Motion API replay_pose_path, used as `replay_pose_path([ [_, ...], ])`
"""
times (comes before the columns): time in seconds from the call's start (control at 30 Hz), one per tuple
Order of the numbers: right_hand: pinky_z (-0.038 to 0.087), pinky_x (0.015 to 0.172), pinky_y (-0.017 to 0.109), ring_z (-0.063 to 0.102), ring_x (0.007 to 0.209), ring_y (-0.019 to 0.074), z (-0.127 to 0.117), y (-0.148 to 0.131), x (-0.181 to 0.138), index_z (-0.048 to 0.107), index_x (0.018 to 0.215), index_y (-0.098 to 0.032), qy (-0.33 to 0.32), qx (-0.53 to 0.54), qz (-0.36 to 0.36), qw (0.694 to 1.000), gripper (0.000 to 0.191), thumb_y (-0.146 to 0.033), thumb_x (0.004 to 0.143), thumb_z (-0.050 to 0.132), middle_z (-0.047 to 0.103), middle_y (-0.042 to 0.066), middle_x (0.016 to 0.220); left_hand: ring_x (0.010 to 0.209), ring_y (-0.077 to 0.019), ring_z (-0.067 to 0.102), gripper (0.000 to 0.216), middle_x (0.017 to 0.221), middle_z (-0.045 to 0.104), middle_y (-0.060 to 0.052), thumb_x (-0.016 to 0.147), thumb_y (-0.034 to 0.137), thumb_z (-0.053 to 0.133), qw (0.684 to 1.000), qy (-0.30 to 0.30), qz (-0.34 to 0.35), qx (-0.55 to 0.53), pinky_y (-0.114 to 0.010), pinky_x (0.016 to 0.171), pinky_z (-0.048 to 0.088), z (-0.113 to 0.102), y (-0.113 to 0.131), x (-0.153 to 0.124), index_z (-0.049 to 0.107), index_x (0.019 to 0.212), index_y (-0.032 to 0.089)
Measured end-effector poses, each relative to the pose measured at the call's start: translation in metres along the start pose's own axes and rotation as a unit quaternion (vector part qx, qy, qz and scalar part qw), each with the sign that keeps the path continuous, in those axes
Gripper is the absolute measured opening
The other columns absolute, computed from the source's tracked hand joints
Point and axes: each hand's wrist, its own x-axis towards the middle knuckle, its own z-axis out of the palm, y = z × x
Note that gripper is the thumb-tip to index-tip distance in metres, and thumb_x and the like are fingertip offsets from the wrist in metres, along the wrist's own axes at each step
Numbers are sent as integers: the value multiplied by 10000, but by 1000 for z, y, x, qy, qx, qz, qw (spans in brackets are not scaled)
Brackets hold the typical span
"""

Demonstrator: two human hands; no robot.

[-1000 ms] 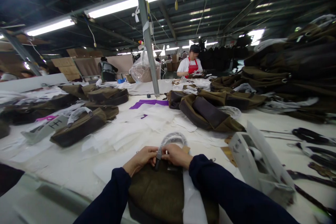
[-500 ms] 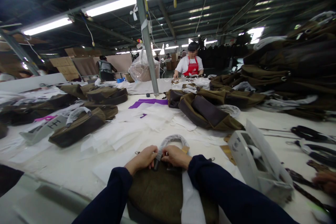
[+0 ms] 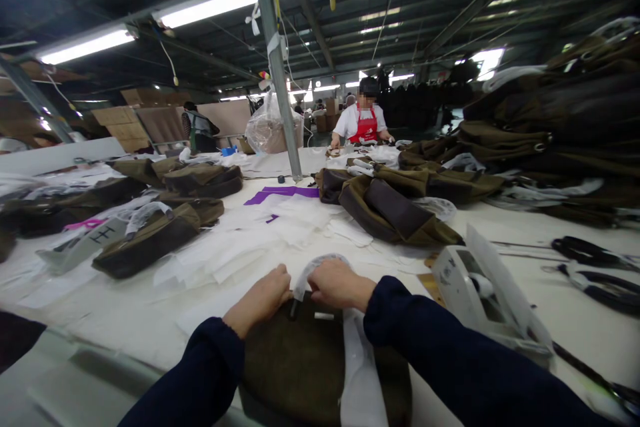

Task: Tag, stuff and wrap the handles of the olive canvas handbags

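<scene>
An olive-green bag (image 3: 295, 360) stands before me on the white table, a white wrapping strip (image 3: 356, 373) hanging down its side. Its handle (image 3: 303, 280), wrapped in pale film, arches up from the top edge. My left hand (image 3: 260, 298) is closed at the top edge, left of the handle's dark end tab, its fingertips partly hidden. Bent over the top edge beside the handle, the fingers of my right hand (image 3: 340, 285) are closed on the bag, and this hand covers part of the handle. A small white label (image 3: 324, 315) shows below it.
A white tape dispenser (image 3: 487, 300) stands at right, with black straps (image 3: 595, 253) beyond it. More olive bags (image 3: 395, 210) lie ahead, at left and in a tall pile (image 3: 555, 120). White sheets (image 3: 225, 253) cover the table's middle. A co-worker in a red apron (image 3: 365, 125) stands across, behind a metal post (image 3: 280, 80).
My left hand has moved left, off the handle's end tab to the bag's top edge. My right hand stays near the handle. Another hand and dark straps at the right edge have gone from view.
</scene>
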Motion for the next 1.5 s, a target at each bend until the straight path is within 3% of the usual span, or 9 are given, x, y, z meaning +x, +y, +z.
replay_pose_path([
  [0.13,461,624,224,636,661,149,-3,-9,3,727,785,-181,-69,142,-29,987,326,-420,901,539,702,32,712,792,-215,530,137,792,554,-34,826,284,556,998,19,-32,-41,-313,734,387,-5,2,-5,513,725,201],
  [0.3,448,468,212,563,504,119,31,-13,7,658,799,-125,-85,407,25,909,442,-432,984,401,649,44,671,521,-147,505,247,587,526,15,833,410,502,981,7,-106,-159,-250,503,373,7,-5,-11,488,710,196],
  [0.43,419,463,188,545,517,104,53,-9,12,624,971,-139,-3,398,47,916,157,-246,930,516,601,4,686,428,-109,438,361,511,470,50,816,539,511,963,5,-131,-237,-218,420,359,11,-5,-16,508,736,187],
  [0.53,391,504,174,526,549,87,57,-8,16,591,1123,-175,47,389,44,919,248,-155,876,581,597,-20,725,402,-91,411,395,485,445,64,781,567,564,954,1,-122,-273,-203,397,342,10,-2,-17,520,719,180],
  [0.7,373,553,190,516,588,89,60,-8,19,683,881,-139,48,391,28,919,74,-148,845,619,622,-11,699,376,-77,398,395,466,451,61,780,556,589,944,-5,-114,-308,-194,387,320,13,-2,-15,528,704,174],
  [0.9,368,540,204,521,588,105,66,-2,22,698,775,-114,53,407,40,911,92,-184,815,654,621,-6,646,465,-104,467,325,591,515,42,817,505,560,947,37,-109,-299,-199,415,342,19,-3,-23,538,832,181],
  [1.1,370,497,200,515,526,99,72,-1,25,701,759,-112,54,434,54,898,96,-181,804,651,599,-11,599,624,-145,519,55,662,591,5,691,179,619,970,42,-84,-224,-247,587,373,23,2,-36,614,745,171],
  [1.37,372,465,201,509,477,102,73,-1,21,697,732,-120,68,464,61,881,130,-204,815,643,571,-14,540,665,-182,527,58,652,598,-10,704,158,591,982,60,-76,-159,-284,661,355,27,1,-34,616,660,185],
  [1.5,419,541,203,538,562,97,65,-3,18,709,806,-148,120,489,39,863,165,-300,839,652,652,9,717,692,-187,535,41,688,605,-12,744,199,592,980,85,-76,-160,-286,670,362,23,2,-35,605,705,193],
])
